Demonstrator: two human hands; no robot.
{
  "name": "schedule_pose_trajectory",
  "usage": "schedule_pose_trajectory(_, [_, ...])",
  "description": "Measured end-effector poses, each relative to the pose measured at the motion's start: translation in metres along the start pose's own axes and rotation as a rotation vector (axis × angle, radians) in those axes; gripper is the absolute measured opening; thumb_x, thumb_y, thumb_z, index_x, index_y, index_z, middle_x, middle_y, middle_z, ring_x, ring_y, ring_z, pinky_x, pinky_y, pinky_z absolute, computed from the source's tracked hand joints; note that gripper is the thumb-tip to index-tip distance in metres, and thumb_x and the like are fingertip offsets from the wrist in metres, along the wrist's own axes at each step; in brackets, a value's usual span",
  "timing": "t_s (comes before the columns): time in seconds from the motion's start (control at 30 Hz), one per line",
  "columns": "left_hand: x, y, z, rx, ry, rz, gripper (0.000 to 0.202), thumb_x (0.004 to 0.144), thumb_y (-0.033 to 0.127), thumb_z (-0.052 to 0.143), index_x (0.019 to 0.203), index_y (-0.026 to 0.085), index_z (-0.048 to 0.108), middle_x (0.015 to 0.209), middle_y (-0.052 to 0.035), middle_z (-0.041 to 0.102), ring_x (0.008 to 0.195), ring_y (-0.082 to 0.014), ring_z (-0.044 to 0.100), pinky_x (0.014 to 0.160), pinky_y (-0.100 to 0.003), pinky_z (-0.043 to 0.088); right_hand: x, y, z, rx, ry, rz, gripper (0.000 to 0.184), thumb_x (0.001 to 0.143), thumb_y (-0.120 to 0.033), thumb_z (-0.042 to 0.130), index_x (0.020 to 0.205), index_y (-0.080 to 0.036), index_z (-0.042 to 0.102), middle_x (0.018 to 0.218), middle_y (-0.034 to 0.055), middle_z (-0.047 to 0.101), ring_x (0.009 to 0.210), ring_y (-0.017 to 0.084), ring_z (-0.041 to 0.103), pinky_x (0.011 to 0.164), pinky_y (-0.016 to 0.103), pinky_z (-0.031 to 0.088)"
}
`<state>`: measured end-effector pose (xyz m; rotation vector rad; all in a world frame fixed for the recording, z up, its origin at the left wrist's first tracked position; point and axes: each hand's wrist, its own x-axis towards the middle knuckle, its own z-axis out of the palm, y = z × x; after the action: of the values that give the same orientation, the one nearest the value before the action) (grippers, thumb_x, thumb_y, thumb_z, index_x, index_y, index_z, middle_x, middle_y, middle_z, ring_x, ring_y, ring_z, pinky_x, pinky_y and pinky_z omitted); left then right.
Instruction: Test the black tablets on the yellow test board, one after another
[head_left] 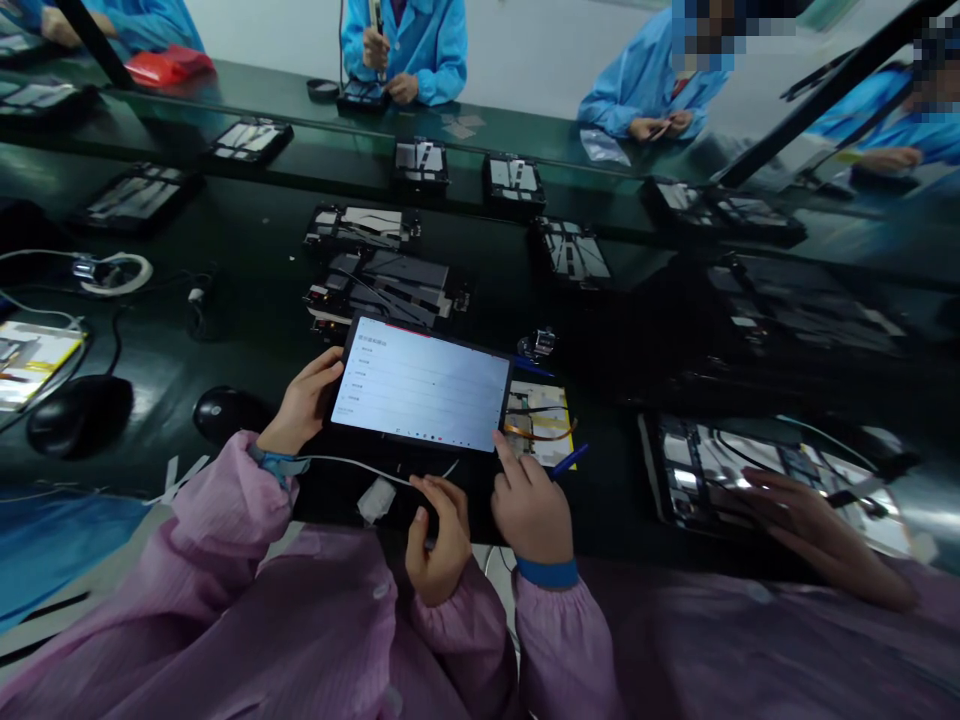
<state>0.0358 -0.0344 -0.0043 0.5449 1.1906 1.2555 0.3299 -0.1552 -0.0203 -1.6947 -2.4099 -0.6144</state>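
Note:
My left hand [304, 400] grips the left edge of a tablet [424, 385] with a lit white menu screen, holding it tilted over the bench. A bluish strap is around this wrist. My right hand [441, 540] hovers below the tablet, fingers loosely bent and thumb apart. A thin white cord [356, 463] runs from near my left wrist to these fingertips; whether they pinch it is unclear. From the right, another person's hand [534, 505], with a blue wristband, points its index finger at the screen's lower right corner.
Opened tablet units [390, 285] lie stacked behind the tablet. A yellow-edged part [540, 410] and a blue pen [568, 460] are to its right, a black mouse [225, 412] to its left. A neighbour's hand [806, 520] rests over an opened unit. Co-workers in blue sit opposite.

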Motion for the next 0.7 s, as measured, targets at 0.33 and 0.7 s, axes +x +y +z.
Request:
schedule_pose_trajectory(0.33, [-0.002, 0.001, -0.001, -0.019, -0.039, 0.007, 0.032, 0.064, 0.023, 0.075, 0.095, 0.018, 0.067, 0.075, -0.0019, 0.065, 0.062, -0.0158, 0.062, 0.047, -0.021, 0.047, 0.062, 0.002, -0.012, 0.204, -0.2, -0.011, 0.048, 0.084, -0.012, 0.038, 0.128, -0.019, 0.056, 0.104, 0.0112, 0.062, 0.083, 0.018, 0.054, 0.07, 0.028, 0.045])
schedule_pose_trajectory(0.7, [0.001, 0.0, 0.0, -0.051, -0.117, 0.006, 0.033, 0.066, 0.023, 0.074, 0.095, 0.014, 0.064, 0.073, -0.001, 0.064, 0.061, -0.0143, 0.06, 0.049, -0.02, 0.045, 0.088, -0.008, -0.011, 0.305, -0.272, -0.038, 0.057, 0.082, -0.01, 0.038, 0.138, -0.019, 0.044, 0.1, 0.0098, 0.061, 0.077, 0.018, 0.056, 0.066, 0.028, 0.047])
